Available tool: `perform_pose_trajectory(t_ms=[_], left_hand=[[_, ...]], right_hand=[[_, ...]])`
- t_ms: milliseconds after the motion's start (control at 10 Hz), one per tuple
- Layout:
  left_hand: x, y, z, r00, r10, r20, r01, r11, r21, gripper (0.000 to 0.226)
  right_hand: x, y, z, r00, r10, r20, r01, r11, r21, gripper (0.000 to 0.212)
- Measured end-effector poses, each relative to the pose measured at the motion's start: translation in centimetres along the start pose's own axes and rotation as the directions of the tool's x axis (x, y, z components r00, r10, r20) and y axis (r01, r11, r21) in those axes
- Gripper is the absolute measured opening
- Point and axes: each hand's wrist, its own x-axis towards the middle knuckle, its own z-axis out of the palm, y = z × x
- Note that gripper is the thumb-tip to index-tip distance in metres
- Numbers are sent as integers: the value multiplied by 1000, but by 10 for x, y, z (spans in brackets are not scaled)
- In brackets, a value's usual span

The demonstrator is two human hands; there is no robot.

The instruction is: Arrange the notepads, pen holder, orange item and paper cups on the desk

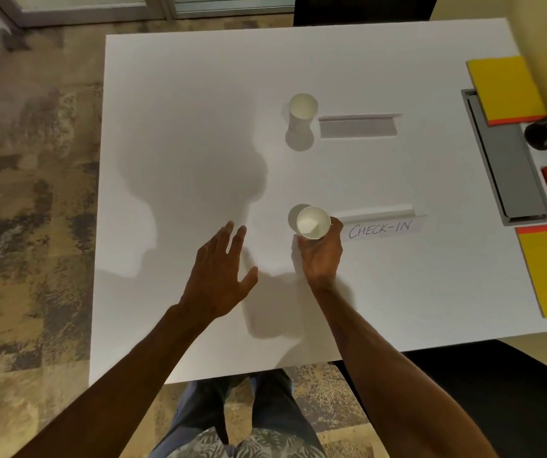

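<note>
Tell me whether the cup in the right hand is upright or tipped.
Tipped. The cup in the right hand leans, its open mouth facing the camera; the far cup stands upright.

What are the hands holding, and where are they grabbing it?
The right hand holds a white paper cup, fingers wrapped around its side below the rim. The left hand is open and holds nothing.

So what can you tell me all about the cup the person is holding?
The paper cup is plain white, inside and out, and looks empty. It has a round open rim and a narrower base. The right hand wraps around its lower part, with the mouth tilted toward the camera. It sits just left of the folded CHECK-IN card, low over the white desk. Whether its base touches the desk cannot be seen.
</note>
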Motion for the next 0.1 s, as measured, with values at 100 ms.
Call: perform_pose_trajectory(t_ms=[100], left_hand=[[-4,5,0,1000,-5,-24,5,1000,9,81]], right_hand=[[-14,-4,-9,1000,8,30,-9,1000,22,75]])
